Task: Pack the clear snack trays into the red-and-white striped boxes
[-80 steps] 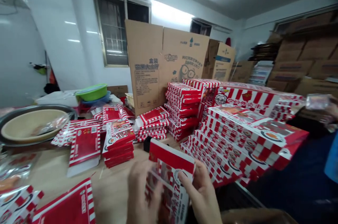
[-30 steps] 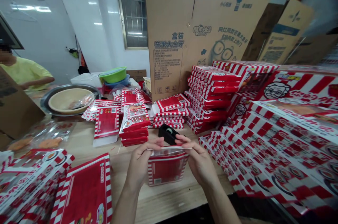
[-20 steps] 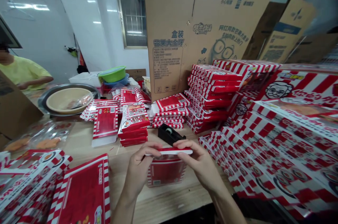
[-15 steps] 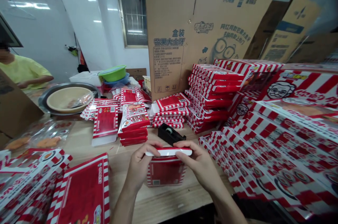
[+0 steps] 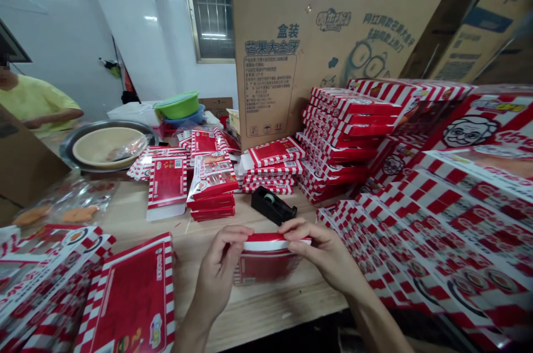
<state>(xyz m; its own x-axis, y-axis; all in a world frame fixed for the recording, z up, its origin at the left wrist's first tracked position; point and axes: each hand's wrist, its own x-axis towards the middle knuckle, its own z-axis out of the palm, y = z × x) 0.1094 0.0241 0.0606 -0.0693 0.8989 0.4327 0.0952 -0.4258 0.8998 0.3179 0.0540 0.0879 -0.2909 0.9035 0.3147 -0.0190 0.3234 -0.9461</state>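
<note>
Fingers (image 5: 233, 235) of left hand (image 5: 219, 270) and right hand (image 5: 320, 250) clamp a red-striped carton (image 5: 260, 268) from above.

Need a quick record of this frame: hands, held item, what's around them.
held: red-and-white striped carton, top flap bent over, standing on the wooden table
left hand: pinches the left end of the flap
right hand: pinches the right end of the flap
nearby: black tape dispenser just beyond the hands; stacked striped cartons left of it
others: co-worker in a yellow shirt, far left
</note>
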